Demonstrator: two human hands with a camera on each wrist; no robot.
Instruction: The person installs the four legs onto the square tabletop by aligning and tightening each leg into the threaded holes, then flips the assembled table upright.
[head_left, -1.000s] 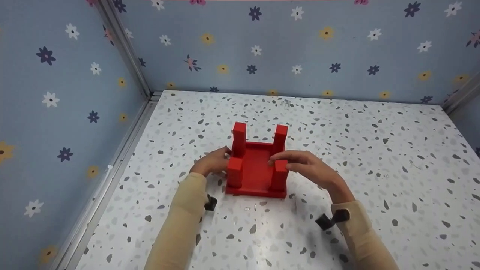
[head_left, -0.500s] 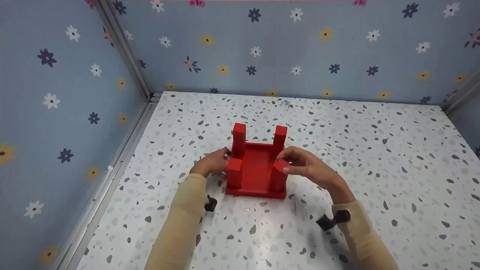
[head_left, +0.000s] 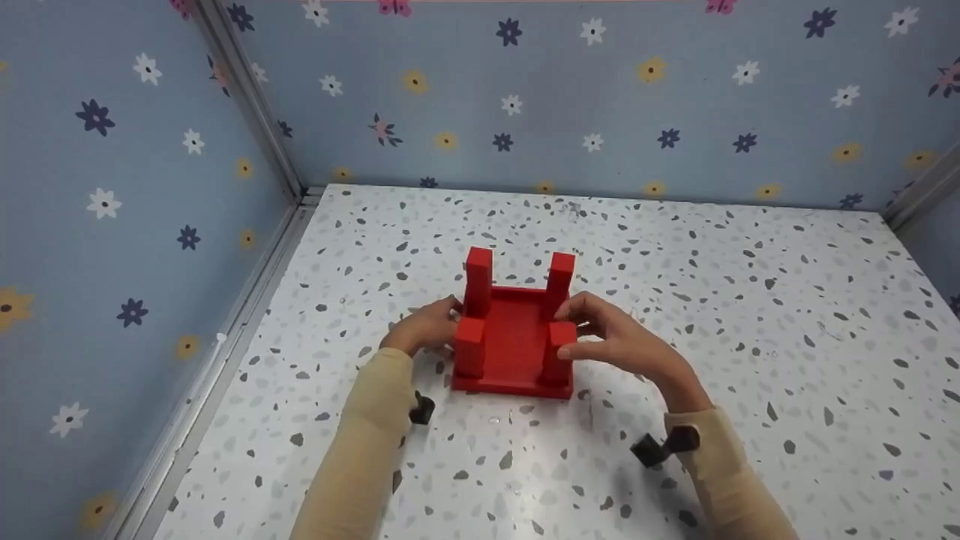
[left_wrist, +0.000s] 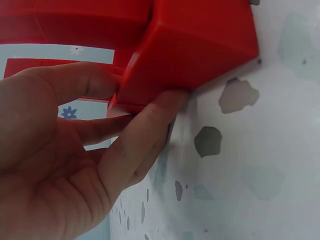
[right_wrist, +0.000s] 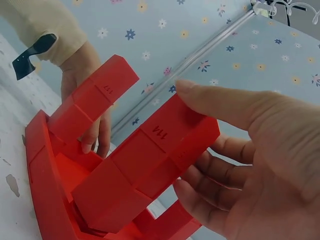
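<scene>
Upside-down red stool (head_left: 512,341) at the middle of the speckled bench (head_left: 750,315), seat flat on the surface, four legs pointing up. Left hand (head_left: 424,328) against the stool's left side, fingers curled round the edge near the rear left leg; from the left wrist view, thumb on top and fingers beneath the red edge, right at the bench surface. Right hand (head_left: 611,341) on the right side, pinching the near right leg (head_left: 559,349) between thumb and fingers; in the right wrist view, thumb laid over the leg's top end, fingers curled behind. Cream sleeves (head_left: 360,450) on both arms. Flowered blue walls (head_left: 600,97) around the bench.
</scene>
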